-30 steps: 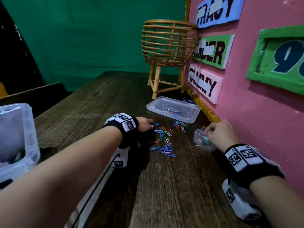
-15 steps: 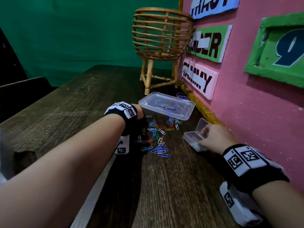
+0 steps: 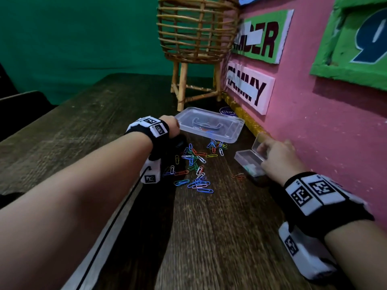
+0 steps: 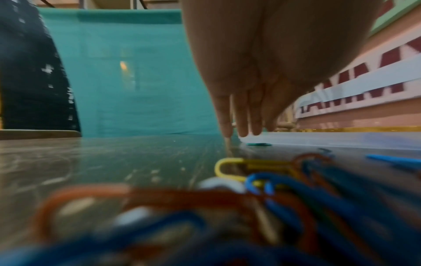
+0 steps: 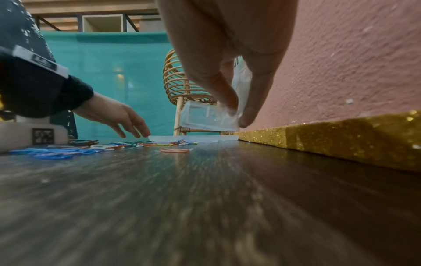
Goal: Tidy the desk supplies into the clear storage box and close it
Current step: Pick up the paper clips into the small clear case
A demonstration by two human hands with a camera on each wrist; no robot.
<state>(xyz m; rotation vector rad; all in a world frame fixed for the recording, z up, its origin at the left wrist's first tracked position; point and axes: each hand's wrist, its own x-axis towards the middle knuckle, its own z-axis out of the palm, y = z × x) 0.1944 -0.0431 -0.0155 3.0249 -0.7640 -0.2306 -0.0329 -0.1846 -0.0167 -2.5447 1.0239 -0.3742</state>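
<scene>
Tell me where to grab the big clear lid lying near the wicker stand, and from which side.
Judging by its pose, take the big clear lid by its near long rim, coming from the left, where the left hand is open beside it. It lies flat, handle down; paper clips crowd its near right corner and the pink wall blocks the right.

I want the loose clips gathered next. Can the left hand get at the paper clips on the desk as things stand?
Probably yes. The left hand is open and holds nothing, its fingers pointing down at the desk. The paper clips lie loose right beside it, with nothing covering them.
</scene>
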